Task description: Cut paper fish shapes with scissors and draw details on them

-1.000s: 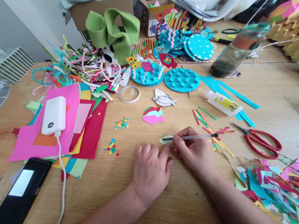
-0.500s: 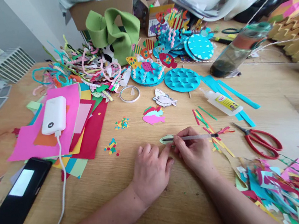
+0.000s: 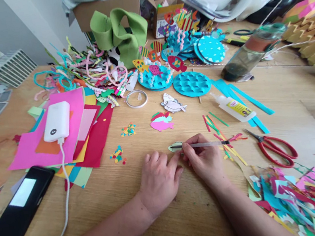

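Observation:
My right hand (image 3: 205, 160) is closed around a gel pen (image 3: 207, 143) with a clear barrel. Its tip rests on a small pale green paper fish (image 3: 174, 146), partly covered by my fingers. My left hand (image 3: 160, 178) lies on the table, index finger stretched onto the fish's lower edge, its other fingers loosely bent. Just beyond are stacked coloured paper fish (image 3: 162, 124), a pink one on top, and white paper fish (image 3: 173, 105) with dark outlines. Thin paper strips (image 3: 221, 131) lie to the right of the pen.
Red-handled scissors (image 3: 276, 150), a glue bottle (image 3: 237, 108) and paper scraps (image 3: 304, 198) are on the right. At left lie coloured sheets (image 3: 97, 140), a power bank (image 3: 57, 120) and a phone (image 3: 20, 209). Blue discs (image 3: 192, 84) and a tape ring (image 3: 136, 99) sit farther back.

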`<state>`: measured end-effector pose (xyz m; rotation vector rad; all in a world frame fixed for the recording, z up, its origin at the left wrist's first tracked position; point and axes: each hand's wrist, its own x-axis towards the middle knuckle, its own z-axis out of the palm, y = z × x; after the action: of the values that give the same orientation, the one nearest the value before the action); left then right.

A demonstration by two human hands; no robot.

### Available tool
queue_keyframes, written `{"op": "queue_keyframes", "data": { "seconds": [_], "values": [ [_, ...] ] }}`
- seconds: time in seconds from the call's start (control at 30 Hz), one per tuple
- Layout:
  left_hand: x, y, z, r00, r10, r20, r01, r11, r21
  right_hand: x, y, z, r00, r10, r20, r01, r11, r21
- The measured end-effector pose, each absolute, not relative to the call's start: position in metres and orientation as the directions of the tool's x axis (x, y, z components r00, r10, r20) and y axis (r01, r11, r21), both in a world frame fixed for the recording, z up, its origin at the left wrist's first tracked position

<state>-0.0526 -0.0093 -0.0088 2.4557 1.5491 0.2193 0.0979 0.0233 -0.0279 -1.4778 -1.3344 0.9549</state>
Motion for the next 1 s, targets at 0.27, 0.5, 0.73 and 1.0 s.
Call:
{"op": "queue_keyframes", "data": {
  "seconds": [0.27, 0.5, 0.73, 1.0],
  "values": [
    [-0.0529, -0.0095, -0.0083, 0.429, 0.903, 0.011, 0.868, -0.416, 0.271, 0.0977, 0.0229, -0.0291, 0.123, 0.992, 0.025, 0.286, -0.011, -0.958],
    [-0.0526, -0.0092, -0.0088, 0.43, 0.903, 0.008, 0.868, -0.416, 0.272, 0.0971, 0.0226, -0.0275, 0.136, 0.99, 0.026, 0.255, -0.01, -0.967],
    [-0.0528, -0.0093, -0.0077, 0.424, 0.906, 0.0, 0.866, -0.405, 0.294, 0.0973, 0.0186, -0.0202, 0.28, 0.957, 0.076, 0.159, 0.032, -0.987],
    [-0.0529, -0.0095, -0.0082, 0.428, 0.904, 0.01, 0.868, -0.415, 0.272, 0.0974, 0.0225, -0.0235, 0.141, 0.99, 0.03, 0.246, -0.006, -0.969]
  ]
}}
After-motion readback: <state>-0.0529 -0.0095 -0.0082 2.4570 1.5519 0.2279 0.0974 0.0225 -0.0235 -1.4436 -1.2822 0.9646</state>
